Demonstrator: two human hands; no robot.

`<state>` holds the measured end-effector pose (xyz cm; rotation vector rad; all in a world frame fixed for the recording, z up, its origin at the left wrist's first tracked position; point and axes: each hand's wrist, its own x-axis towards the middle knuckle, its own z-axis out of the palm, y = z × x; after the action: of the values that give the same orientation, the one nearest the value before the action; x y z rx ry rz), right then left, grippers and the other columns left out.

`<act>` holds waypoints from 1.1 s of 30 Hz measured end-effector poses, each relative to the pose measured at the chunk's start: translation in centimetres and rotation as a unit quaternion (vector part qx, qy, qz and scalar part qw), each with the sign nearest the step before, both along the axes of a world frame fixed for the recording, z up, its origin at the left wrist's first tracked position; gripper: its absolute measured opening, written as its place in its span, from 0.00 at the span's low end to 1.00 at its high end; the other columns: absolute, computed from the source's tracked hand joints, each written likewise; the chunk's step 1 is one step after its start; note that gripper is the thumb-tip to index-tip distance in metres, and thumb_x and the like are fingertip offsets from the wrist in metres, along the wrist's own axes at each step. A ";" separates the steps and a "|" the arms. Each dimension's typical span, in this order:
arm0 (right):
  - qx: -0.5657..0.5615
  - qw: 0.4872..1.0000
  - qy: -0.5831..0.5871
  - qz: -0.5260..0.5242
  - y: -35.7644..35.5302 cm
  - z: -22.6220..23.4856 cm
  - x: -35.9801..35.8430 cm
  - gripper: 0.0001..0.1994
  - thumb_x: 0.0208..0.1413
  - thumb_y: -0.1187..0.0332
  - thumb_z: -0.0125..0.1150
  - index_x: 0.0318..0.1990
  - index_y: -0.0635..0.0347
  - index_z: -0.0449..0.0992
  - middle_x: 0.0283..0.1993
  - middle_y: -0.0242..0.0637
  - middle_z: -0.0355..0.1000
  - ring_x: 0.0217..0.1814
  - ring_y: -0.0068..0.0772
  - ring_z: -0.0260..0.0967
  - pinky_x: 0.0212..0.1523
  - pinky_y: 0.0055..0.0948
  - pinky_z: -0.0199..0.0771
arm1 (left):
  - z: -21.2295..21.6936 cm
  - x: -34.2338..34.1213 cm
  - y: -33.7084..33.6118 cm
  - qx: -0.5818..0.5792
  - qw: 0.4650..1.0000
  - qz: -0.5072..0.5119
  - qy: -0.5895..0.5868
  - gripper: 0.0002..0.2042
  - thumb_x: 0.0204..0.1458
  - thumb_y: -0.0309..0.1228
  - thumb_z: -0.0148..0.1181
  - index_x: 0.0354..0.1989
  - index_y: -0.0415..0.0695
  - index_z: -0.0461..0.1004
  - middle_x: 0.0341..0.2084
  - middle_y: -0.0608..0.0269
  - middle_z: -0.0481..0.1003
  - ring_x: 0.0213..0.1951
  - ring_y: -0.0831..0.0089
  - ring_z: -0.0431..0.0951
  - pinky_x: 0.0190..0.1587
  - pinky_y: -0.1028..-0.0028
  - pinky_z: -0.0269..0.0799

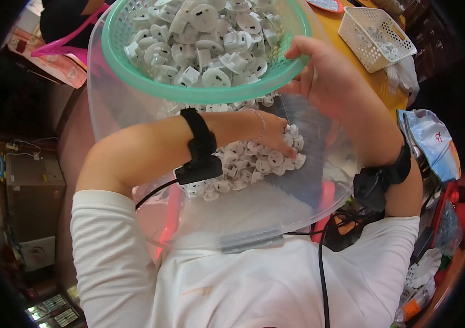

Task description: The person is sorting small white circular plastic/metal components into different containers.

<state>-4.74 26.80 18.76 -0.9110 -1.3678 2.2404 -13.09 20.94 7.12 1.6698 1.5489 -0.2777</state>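
A mint-green plastic basket (205, 94) heaped with white plastic parts (216, 77), round-faced with small dark slots, sits over the far side of a large clear plastic bin (328, 216). My right hand (325, 76) grips the basket's right rim, its thumb on top and its fingers lower down. Below the basket, more of these white parts (238, 164) lie piled inside the bin. My left hand (269, 133) reaches across to the right end of this pile. Its visible fingers are spread and touch the parts; the other fingertips are hidden.
To the far right, a white perforated basket (377, 41) holding small clear pieces stands on a yellow table (352, 33). A blue and white bag (434, 145) lies beyond my right forearm. Black cables (322, 273) run across my front. A pink chair (71, 46) shows at the far left.
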 end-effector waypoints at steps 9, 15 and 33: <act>0.039 0.999 -0.002 0.030 0.1 -0.3 0.0 0.11 0.46 0.74 0.47 0.38 0.65 0.64 0.38 0.39 0.67 0.36 0.31 0.71 0.39 0.35 0.74 | 0.5 0.9 -4.3 0.106 0.992 -0.068 -0.013 0.39 0.29 0.44 0.67 0.54 0.48 0.59 0.45 0.51 0.63 0.46 0.52 0.69 0.46 0.62 0.66; 0.039 0.999 -0.022 0.022 0.1 -0.2 -0.1 0.10 0.45 0.74 0.47 0.37 0.66 0.64 0.39 0.40 0.67 0.36 0.34 0.71 0.41 0.38 0.74 | 1.4 0.8 -5.2 0.088 0.996 -0.013 -0.012 0.24 0.37 0.34 0.61 0.48 0.51 0.65 0.39 0.53 0.66 0.44 0.55 0.68 0.44 0.61 0.67; 0.076 0.994 -0.071 0.020 -0.4 0.2 0.2 0.11 0.44 0.75 0.47 0.37 0.66 0.63 0.39 0.42 0.65 0.37 0.42 0.71 0.40 0.45 0.75 | 18.4 -9.1 -8.5 0.391 0.910 0.066 -0.119 0.17 0.45 0.27 0.57 0.46 0.43 0.68 0.38 0.60 0.71 0.43 0.72 0.70 0.45 0.75 0.66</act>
<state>-4.49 26.36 18.93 -1.0139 -1.6078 2.1006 -22.22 12.41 25.52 2.0665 1.6752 0.6909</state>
